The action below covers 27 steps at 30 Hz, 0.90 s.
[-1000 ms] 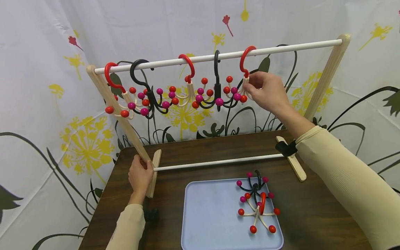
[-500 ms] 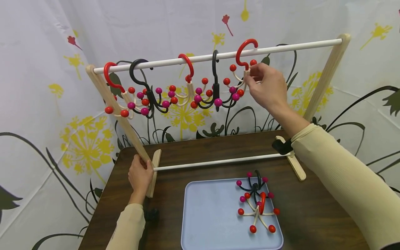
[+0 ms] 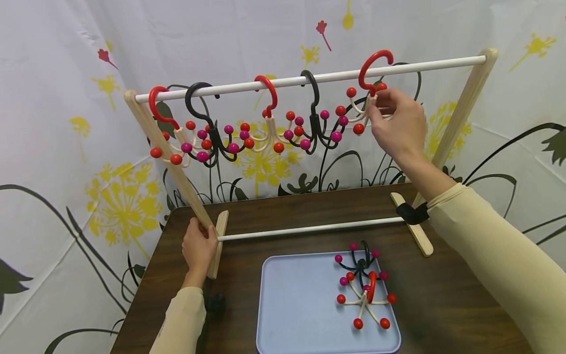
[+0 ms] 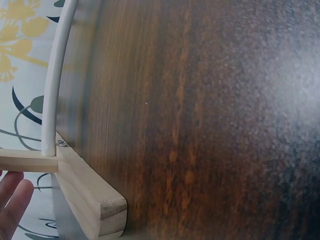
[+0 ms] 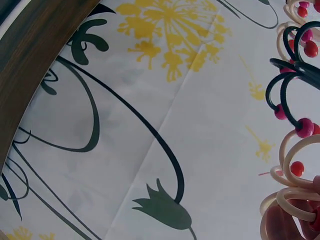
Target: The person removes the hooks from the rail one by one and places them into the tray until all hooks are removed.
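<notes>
My right hand (image 3: 400, 120) pinches the cream stem of a red-hooked hanger (image 3: 369, 73) with cream arms and red ball tips. The curve of its hook stands above the white top rail (image 3: 424, 67), its tip just over the rail. In the right wrist view, that hanger's cream arms (image 5: 295, 200) curl around my fingers. To its left hangs a black hanger (image 3: 315, 120) with magenta balls. My left hand (image 3: 199, 248) holds the left wooden post (image 3: 190, 194) near its foot; in the left wrist view, fingertips (image 4: 20, 195) touch this post.
Further left on the rail hang a red-hooked hanger (image 3: 270, 125), a black one (image 3: 213, 130) and another red-hooked one (image 3: 177, 132). A light blue tray (image 3: 296, 305) holds a black hanger (image 3: 361, 265) and a red-hooked one (image 3: 365, 297). A lower bar (image 3: 309, 229) joins the wooden feet.
My right hand has lifted the red-hooked hanger so its hook rises above the rail, then carried it rightward. The black hanger beside it has swung slightly. My left hand stays put.
</notes>
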### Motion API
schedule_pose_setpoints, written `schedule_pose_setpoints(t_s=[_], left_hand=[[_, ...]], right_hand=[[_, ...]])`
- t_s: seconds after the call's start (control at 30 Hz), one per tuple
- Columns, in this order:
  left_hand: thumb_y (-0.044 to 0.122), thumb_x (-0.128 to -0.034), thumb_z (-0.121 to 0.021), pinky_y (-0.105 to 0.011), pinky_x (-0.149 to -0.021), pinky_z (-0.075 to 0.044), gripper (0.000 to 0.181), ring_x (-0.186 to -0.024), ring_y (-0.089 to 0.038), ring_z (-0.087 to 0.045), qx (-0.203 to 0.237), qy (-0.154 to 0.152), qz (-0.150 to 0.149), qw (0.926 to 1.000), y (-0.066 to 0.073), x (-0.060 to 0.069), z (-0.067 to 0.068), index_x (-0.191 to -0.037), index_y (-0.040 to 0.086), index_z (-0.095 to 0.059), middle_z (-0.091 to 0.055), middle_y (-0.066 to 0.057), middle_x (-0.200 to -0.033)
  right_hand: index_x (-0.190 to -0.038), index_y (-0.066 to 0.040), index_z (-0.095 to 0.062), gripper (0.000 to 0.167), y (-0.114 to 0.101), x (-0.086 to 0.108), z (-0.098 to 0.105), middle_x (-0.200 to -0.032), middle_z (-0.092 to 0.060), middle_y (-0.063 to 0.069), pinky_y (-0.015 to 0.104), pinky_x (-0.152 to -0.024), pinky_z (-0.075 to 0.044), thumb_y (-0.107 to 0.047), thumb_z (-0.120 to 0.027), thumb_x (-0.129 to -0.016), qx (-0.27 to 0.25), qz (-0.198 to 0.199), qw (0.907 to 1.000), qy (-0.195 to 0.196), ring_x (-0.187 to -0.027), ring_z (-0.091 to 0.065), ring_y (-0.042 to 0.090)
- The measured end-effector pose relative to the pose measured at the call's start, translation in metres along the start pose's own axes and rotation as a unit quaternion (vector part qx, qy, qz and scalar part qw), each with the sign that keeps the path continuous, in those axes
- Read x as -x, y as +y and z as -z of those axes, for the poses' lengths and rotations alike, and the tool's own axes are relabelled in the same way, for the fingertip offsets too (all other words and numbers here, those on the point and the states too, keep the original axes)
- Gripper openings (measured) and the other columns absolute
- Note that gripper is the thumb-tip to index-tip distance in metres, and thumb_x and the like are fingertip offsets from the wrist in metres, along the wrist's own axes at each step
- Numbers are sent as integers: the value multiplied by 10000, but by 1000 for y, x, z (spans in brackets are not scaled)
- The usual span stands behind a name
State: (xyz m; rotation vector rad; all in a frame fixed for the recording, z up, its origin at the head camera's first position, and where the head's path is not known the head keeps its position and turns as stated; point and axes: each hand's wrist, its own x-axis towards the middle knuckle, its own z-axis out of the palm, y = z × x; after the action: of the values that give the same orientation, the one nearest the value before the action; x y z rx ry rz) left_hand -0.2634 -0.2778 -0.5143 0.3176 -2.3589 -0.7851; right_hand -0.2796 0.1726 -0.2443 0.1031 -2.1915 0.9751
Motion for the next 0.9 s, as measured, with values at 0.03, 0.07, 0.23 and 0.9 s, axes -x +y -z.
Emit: schedule_pose_setpoints(t_s=[0.03, 0.07, 0.23, 0.9], left_hand=[[177, -893, -657, -549, -586, -414, 192, -691, -363, -590, 10, 6, -15, 10000, 0, 0, 0, -990, 56, -544, -599, -121, -813], [175, -893, -655, -551, -585, -413, 191, -692, -364, -591, 19, 13, -29, 10000, 0, 0, 0, -990, 54, -544, -599, -123, -813], [174, -893, -652, -551, -584, -409, 187, -689, -367, -588, 35, 41, -39, 10000, 0, -1, 0, -980, 53, -540, -596, -123, -807], [184, -899, -653, -541, -590, -403, 192, -695, -368, -583, 22, -1, 28, 10000, 3, 0, 0, -991, 57, -542, -590, -120, -813]], right_hand=[[-1172, -94, -671, 329, 2, 1, 2, -1106, -714, 51, 371, -881, -435, -329, -579, -961, -12, -35, 10000, 31, -989, -668, 175], [-1179, -93, -668, 335, 4, 1, 4, -1113, -712, 51, 362, -882, -434, -331, -578, -961, -19, -73, 10000, 65, -993, -666, 174], [-1201, -104, -657, 348, 11, 7, 14, -1123, -703, 33, 290, -852, -431, -343, -575, -962, -180, -282, 9993, 191, -984, -650, 150], [-1226, -58, -654, 367, 35, 163, 63, -993, -722, 106, 114, -665, -469, -30, -714, -865, -723, 214, 9947, -706, -844, -615, -69]])
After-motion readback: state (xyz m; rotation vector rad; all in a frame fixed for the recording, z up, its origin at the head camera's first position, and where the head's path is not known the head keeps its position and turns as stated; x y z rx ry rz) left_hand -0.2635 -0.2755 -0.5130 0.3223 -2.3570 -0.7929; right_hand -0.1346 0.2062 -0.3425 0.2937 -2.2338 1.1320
